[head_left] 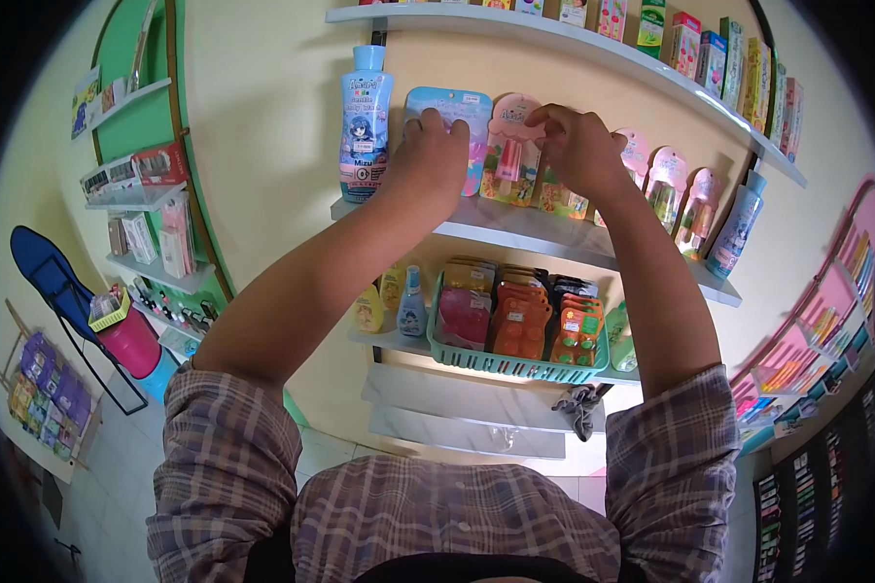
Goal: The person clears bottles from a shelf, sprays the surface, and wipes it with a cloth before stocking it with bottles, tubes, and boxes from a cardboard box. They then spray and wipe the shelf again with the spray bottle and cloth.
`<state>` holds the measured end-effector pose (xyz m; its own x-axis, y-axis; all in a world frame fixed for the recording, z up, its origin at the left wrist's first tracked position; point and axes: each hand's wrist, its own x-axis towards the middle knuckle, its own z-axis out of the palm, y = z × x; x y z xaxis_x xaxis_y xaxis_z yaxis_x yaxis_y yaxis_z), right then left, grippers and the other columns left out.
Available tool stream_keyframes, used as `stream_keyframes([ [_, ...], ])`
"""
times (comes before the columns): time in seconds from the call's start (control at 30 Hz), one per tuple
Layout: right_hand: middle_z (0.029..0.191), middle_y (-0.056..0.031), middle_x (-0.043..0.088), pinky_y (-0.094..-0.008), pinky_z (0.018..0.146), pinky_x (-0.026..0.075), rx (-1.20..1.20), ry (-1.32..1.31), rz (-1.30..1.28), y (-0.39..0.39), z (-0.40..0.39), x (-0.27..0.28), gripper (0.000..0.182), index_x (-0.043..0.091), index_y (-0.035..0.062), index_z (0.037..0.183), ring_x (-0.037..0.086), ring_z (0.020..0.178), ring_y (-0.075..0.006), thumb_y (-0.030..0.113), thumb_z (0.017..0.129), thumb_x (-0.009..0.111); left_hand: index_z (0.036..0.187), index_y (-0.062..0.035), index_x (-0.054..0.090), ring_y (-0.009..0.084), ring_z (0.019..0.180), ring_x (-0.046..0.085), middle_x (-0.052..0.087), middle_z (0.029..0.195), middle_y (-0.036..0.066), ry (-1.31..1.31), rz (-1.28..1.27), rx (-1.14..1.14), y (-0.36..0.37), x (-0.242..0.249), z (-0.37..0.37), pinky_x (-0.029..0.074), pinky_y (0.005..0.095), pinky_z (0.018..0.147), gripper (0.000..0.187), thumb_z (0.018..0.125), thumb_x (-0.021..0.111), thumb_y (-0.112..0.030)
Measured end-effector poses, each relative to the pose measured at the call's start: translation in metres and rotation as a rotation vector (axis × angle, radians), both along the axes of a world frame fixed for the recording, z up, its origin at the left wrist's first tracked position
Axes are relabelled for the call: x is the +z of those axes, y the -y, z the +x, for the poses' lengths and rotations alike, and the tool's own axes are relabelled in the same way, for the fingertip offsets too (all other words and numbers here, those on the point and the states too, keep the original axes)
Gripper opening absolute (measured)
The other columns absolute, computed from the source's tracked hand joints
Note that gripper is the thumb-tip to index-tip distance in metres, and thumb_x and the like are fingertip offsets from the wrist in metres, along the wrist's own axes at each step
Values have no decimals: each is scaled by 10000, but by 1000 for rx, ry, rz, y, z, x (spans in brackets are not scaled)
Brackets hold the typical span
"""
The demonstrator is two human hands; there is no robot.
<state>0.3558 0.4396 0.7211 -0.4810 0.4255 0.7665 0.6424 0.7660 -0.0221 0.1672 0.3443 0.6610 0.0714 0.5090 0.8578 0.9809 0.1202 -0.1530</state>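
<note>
My left hand (435, 155) is in front of a blue and pink card pack (473, 131) on the marble-patterned shelf (564, 233); its fingers curl at the card, and what they hold, if anything, is hidden. My right hand (581, 146) has bent fingers at the upper right edge of a pink ice-cream-shaped card (511, 155) with a pink popsicle-shaped item on it. Several similar cards, such as one with a green item (664, 185), lean upright to the right. A blue bottle (365, 126) stands left of my left hand.
Above, a shelf (554, 37) carries several small boxes. Below, a teal basket (515, 364) holds colourful packs, with a small blue bottle (412, 306) beside it. Another blue bottle (737, 228) stands at the shelf's right end. A pink bin (131, 340) stands at left.
</note>
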Motion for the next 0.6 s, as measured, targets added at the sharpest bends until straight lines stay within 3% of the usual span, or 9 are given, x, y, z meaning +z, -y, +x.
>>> stream_keyframes([
  [0.13, 834, -28, 653, -429, 767, 419, 80, -32, -123, -4, -1, 3, 270, 686, 145, 1112, 665, 835, -205, 106, 846, 715, 1076, 50, 588, 400, 1017, 575, 528, 1091, 258, 11, 34, -93, 0, -1, -4, 539, 441, 856, 282, 801, 625, 3],
  [0.23, 849, -28, 656, -396, 779, 460, -24, -3, -121, -2, 0, 5, 281, 679, 137, 1125, 661, 812, -196, 114, 848, 716, 1058, 50, 594, 399, 1021, 578, 530, 1087, 254, -13, 31, -83, 2, 1, -4, 551, 435, 839, 261, 805, 623, -7],
  [0.27, 881, -1, 664, -432, 818, 391, -17, 6, -169, -6, 2, 7, 270, 676, 160, 1138, 652, 876, -189, 137, 869, 699, 1058, 50, 594, 399, 1021, 578, 530, 1087, 254, -10, 29, -84, 3, 2, -3, 551, 435, 839, 261, 805, 623, -7],
  [0.3, 913, 26, 673, -467, 857, 322, -11, 13, -216, -9, 2, 8, 261, 673, 184, 1151, 644, 940, -182, 159, 891, 682, 1131, 13, 577, 401, 1073, 565, 521, 1153, 238, 51, -46, -76, 4, 6, -1, 527, 451, 887, 378, 781, 705, -51],
  [0.33, 913, 26, 673, -467, 857, 322, -13, 15, -217, -11, 2, 8, 261, 673, 184, 1151, 644, 940, -182, 159, 891, 682, 1203, -24, 560, 402, 1124, 553, 511, 1219, 221, 113, -123, -69, 4, 7, 0, 504, 466, 935, 506, 757, 787, -96],
  [0.6, 898, 49, 688, -471, 864, 323, 18, -37, -202, -27, 0, 6, 267, 674, 201, 1151, 655, 935, -162, 184, 887, 709, 1193, -27, 570, 395, 1104, 563, 525, 1199, 218, 96, -95, -36, 6, 6, 4, 504, 469, 924, 510, 748, 802, -116],
])
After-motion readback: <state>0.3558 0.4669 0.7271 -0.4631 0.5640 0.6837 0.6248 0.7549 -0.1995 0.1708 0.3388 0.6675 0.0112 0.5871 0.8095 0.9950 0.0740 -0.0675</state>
